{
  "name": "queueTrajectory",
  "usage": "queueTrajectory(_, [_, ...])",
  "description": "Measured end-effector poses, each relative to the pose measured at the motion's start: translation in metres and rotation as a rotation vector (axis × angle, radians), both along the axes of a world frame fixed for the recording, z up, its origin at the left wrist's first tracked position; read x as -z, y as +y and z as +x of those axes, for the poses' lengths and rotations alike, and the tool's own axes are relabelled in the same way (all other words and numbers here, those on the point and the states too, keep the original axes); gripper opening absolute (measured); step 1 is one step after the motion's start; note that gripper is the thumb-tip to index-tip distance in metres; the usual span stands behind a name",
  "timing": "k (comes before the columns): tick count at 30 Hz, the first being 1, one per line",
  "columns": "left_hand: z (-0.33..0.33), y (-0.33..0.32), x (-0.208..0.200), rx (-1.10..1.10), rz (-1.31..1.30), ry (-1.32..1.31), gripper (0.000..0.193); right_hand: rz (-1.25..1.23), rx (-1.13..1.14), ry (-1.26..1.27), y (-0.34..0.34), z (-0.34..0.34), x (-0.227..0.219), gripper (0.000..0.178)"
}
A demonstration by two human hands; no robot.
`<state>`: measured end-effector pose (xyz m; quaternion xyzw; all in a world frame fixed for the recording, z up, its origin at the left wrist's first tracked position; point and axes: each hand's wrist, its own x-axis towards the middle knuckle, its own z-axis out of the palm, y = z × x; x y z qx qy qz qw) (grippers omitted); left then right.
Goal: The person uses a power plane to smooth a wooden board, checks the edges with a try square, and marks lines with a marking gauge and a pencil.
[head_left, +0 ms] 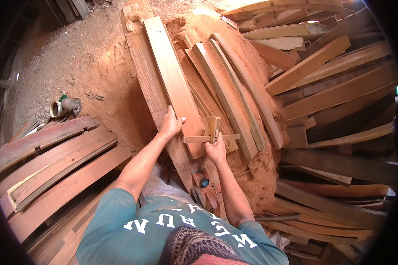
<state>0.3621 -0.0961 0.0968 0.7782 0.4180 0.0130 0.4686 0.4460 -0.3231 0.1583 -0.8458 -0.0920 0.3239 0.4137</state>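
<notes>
A long, pale reddish board (174,75) lies lengthwise on a thick wooden beam (141,70). My left hand (171,123) grips the board's left edge near its close end, with the thumb over the top face and the other fingers partly hidden. In my right hand (216,149) is a small wooden block tool with a crossbar (212,126), its bar reaching across the board's near end. My right fingers close around the tool from below; its underside is hidden.
Several curved timbers (227,97) lie in sawdust right of the board. More curved planks are stacked at left (70,163) and heaped at right (340,106). A power tool with a blue knob (203,182) sits near my waist. A round grey-green tool (70,105) lies at left.
</notes>
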Motion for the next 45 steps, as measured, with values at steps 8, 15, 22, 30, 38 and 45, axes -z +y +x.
queueTrajectory(8, [-0.067,0.010,0.017,0.403,0.482,-0.041,0.099,-0.185,-0.174,-0.143,-0.012,0.031,0.008,0.060])
queueTrajectory(15, [-0.059,-0.017,0.021,0.490,0.547,0.026,0.150,-0.166,-0.380,0.113,0.015,0.055,0.015,0.073])
queueTrajectory(22, [-0.055,-0.024,0.023,0.479,0.452,0.112,0.159,-0.120,-0.367,-0.084,-0.029,0.020,0.009,0.096])
queueTrajectory(30, [-0.053,-0.019,0.026,0.505,0.471,0.131,0.153,-0.234,-0.394,-0.129,0.081,0.068,0.017,0.089])
queueTrajectory(38, [-0.061,-0.023,0.044,0.479,0.571,0.093,0.158,-0.191,-0.447,-0.122,-0.025,0.031,0.025,0.086])
queueTrajectory(45, [-0.059,-0.022,0.040,0.503,0.548,0.111,0.155,-0.123,-0.399,-0.167,0.066,0.060,0.031,0.082])
